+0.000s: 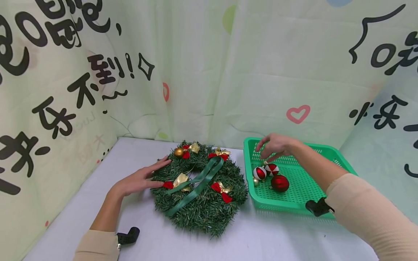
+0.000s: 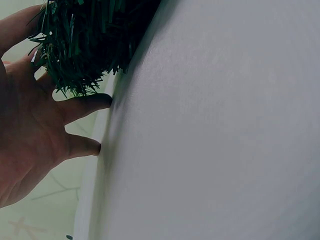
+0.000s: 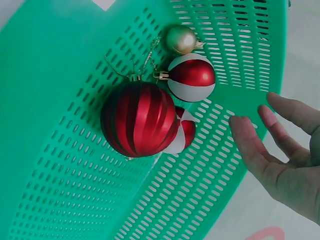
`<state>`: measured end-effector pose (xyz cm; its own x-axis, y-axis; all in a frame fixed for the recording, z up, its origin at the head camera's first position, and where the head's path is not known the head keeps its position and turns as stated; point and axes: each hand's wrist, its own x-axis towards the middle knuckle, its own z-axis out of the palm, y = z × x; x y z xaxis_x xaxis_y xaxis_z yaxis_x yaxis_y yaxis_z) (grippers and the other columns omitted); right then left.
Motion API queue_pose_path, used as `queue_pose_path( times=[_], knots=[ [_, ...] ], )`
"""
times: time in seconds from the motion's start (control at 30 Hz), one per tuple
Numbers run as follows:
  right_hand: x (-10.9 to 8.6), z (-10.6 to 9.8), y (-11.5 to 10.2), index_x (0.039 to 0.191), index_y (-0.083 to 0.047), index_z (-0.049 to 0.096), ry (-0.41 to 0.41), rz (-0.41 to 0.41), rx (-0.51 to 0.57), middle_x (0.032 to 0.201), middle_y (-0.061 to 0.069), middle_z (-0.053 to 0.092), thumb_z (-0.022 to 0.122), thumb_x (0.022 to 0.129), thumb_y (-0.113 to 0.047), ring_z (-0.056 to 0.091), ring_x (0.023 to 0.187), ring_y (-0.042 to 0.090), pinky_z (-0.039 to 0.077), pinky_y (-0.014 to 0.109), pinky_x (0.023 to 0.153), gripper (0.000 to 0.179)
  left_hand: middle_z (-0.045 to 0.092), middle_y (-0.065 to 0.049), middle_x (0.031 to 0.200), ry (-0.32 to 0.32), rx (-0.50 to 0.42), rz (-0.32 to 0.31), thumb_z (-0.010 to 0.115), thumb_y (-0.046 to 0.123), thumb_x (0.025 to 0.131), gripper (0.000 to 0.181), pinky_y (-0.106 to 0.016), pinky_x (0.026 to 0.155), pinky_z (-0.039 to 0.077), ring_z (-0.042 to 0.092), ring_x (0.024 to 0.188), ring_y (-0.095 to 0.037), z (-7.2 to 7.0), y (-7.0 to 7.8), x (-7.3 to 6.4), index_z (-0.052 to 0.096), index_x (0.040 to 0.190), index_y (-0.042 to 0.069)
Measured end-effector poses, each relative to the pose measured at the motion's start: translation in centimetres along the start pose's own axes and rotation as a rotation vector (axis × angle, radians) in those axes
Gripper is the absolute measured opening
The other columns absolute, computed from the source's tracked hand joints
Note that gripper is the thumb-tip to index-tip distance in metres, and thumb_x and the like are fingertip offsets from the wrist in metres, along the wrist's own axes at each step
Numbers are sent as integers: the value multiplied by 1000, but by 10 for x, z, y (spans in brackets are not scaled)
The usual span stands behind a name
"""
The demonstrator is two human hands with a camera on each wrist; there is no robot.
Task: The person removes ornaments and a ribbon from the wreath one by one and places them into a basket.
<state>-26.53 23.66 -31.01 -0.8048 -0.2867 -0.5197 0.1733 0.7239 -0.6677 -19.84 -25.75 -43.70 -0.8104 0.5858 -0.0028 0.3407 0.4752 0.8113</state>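
Observation:
A green wreath lies flat on the white table, carrying red and gold bows, a gold ball and a loose green ribbon. My left hand touches its left edge with fingers spread; the left wrist view shows the fingers against the wreath's side. Over the back left of the green basket hovers my right hand, holding nothing. Below it are a large red ball, a red-and-white ball, another red-and-white ball, partly hidden, and a small gold ball.
A printed curtain hangs behind the table and along both sides. The basket stands close to the wreath's right side, its raised rim between them. Black wrist-camera mounts stick out from the sleeves.

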Motion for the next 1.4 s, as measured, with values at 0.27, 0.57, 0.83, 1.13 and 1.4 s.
queue_pose_path(
  times=[0.27,0.57,0.83,1.13,1.4],
  knots=[
    [-2,-3,-3,134,9,56,40,-40,-37,121,21,66,66,99,-7,70,106,31,62,41,92,40,9,-11,176,0,9,0,67,33,101,75,-76,119,21,12,159,-47,0,0,0,31,166,21],
    [-3,-4,-11,131,10,59,113,-86,-33,121,20,68,67,98,-7,69,108,28,61,44,96,37,9,-10,176,-1,0,-2,67,32,101,75,-76,120,20,10,160,-47,0,0,1,31,166,22],
    [-3,-6,-15,132,9,59,134,-100,-29,128,24,66,68,99,-8,70,105,24,60,45,99,38,8,-9,177,-1,0,6,66,33,102,75,-77,119,20,10,160,-47,0,-3,1,30,166,23],
    [-2,-6,-20,134,7,59,147,-135,-14,126,23,66,67,100,-11,71,105,26,61,42,95,39,8,-10,176,1,0,-4,67,33,101,76,-77,119,19,10,159,-48,0,-1,1,30,166,21],
    [-2,-2,-29,134,6,60,126,-150,-11,133,26,63,67,100,-11,71,105,25,60,42,97,38,8,-10,176,-2,-13,0,67,32,101,76,-77,119,20,10,159,-48,0,0,2,30,166,20]
  ],
)
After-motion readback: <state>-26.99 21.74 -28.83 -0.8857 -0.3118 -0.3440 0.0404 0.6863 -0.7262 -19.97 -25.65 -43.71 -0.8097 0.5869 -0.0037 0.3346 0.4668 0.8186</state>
